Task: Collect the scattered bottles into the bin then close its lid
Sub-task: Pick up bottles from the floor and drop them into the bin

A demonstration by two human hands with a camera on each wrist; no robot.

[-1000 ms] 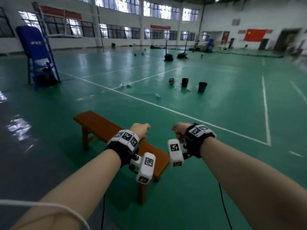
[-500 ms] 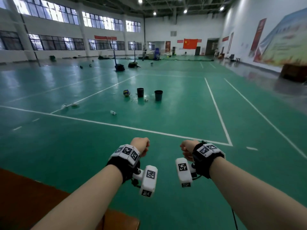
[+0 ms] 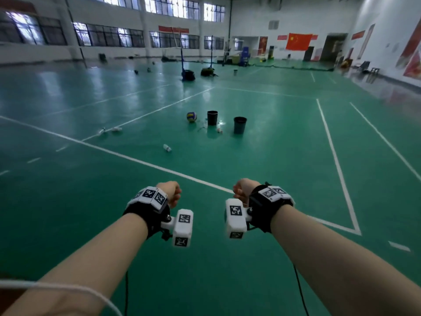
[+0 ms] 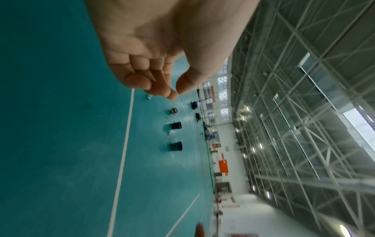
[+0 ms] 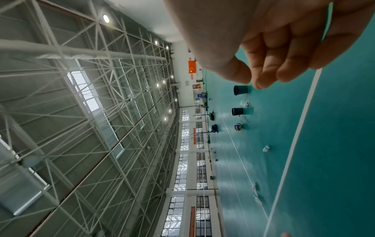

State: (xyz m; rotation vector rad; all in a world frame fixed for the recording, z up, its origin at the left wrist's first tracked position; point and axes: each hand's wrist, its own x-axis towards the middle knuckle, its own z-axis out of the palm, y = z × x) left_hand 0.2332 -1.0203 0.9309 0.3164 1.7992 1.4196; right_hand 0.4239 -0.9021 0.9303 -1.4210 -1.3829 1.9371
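Note:
Two dark open-topped bins (image 3: pixel 212 117) (image 3: pixel 240 125) stand far ahead on the green court; no lid shows on either. A clear bottle (image 3: pixel 167 148) lies on the floor nearer to me, left of the bins. Two more bottles (image 3: pixel 102 130) (image 3: pixel 116 129) lie farther left, and a small one (image 3: pixel 219 130) lies between the bins. My left hand (image 3: pixel 173 192) and right hand (image 3: pixel 241 190) are held out in front, well short of everything. Each has its fingers curled in and holds nothing. The left wrist view shows the curled fingers (image 4: pixel 142 80), and the right wrist view shows the right hand's fingers (image 5: pixel 270 70).
A volleyball (image 3: pixel 191 116) rests just left of the bins. White court lines (image 3: pixel 141 160) cross the green floor between me and the bottles. Net posts with dark bases (image 3: pixel 188 75) stand far behind. A white cord (image 3: pixel 68 288) hangs over my left forearm.
The view has swung away from the wooden bench, which has dropped out of sight, and the bins and bottles now appear closer. Both hands keep the same curled pose.

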